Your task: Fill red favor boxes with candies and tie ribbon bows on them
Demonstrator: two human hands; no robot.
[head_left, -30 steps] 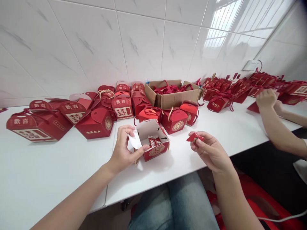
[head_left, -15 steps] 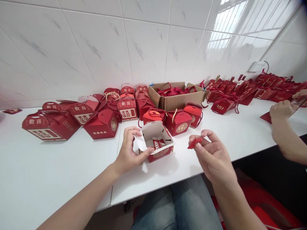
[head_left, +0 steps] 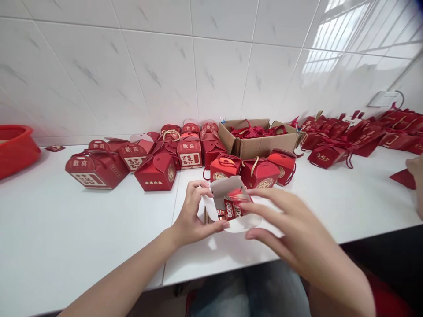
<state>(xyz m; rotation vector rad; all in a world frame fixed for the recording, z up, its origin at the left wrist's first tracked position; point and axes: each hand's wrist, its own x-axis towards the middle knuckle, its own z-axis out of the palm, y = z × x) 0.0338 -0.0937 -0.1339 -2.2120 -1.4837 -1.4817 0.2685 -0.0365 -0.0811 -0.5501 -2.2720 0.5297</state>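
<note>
A person's left hand (head_left: 194, 215) grips an open red gift box (head_left: 226, 185) on a white tabletop (head_left: 115, 237), in front of a brown cardboard carton (head_left: 267, 146), fingers on a pale side flap and thumb at the near rim. The right hand (head_left: 264, 220), thumb and fingers parted, reaches over the box's mouth; motion blur makes it hard to say whether a red piece (head_left: 237, 195) there touches the fingertips. Wrapped packets (head_left: 229, 210) lie inside. Closed red boxes (head_left: 155, 172) stand to the left of the carton, others (head_left: 261, 175) just in front of it.

The box looks to be thin card: light, stiff along its creases, easily bent at its flaps and apt to slide if pushed. The lower side walls near the base seem the surest hold; pinching a flap alone could crease it.
</note>
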